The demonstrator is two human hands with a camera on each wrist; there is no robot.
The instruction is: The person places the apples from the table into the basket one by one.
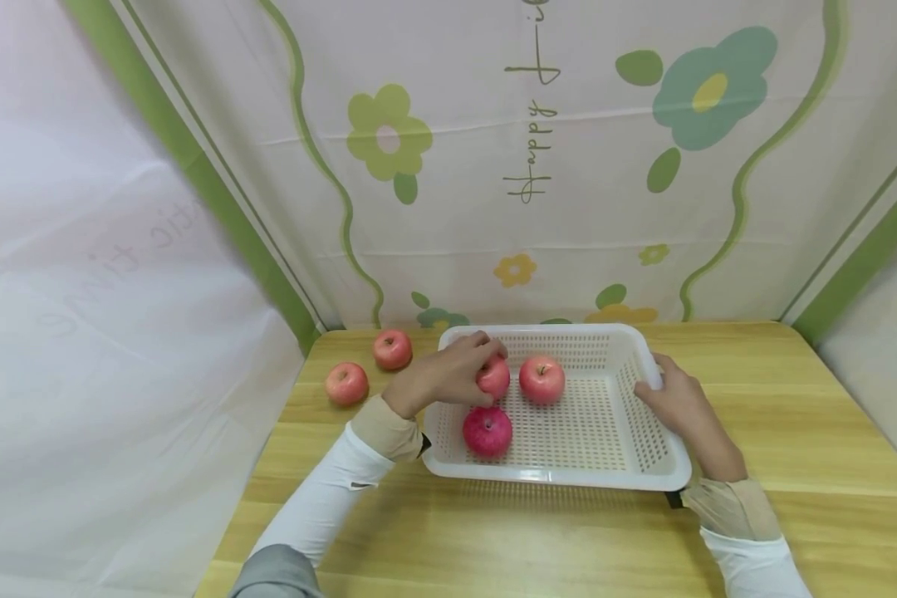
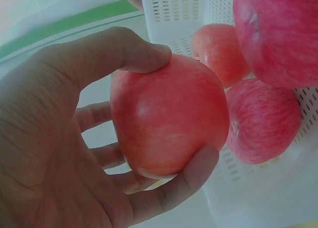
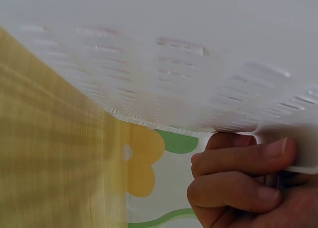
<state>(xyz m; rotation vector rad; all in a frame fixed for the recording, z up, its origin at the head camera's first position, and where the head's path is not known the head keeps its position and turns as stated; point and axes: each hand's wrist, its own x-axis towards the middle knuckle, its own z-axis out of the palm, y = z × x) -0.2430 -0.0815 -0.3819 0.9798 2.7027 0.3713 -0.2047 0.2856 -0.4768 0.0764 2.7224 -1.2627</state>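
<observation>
My left hand (image 1: 459,370) holds a red apple (image 2: 169,116) over the left part of a white perforated plastic basket (image 1: 546,475). In the left wrist view, thumb and fingers are wrapped round this apple. Beside it in the basket are a pinkish apple (image 1: 541,380) and a deeper red apple (image 1: 487,432); the left wrist view shows three apples past the held one. With my right hand (image 1: 676,399) I grip the basket's right rim, thumb on the inner side. Curled fingers (image 3: 233,158) show under the rim in the right wrist view.
Two more apples lie on the wooden table (image 1: 762,399) left of the basket, one apple (image 1: 392,350) farther back and another apple (image 1: 347,384) nearer. A flower-printed curtain (image 1: 448,216) stands along the table's back edge, and white cloth (image 1: 120,332) hangs at the left.
</observation>
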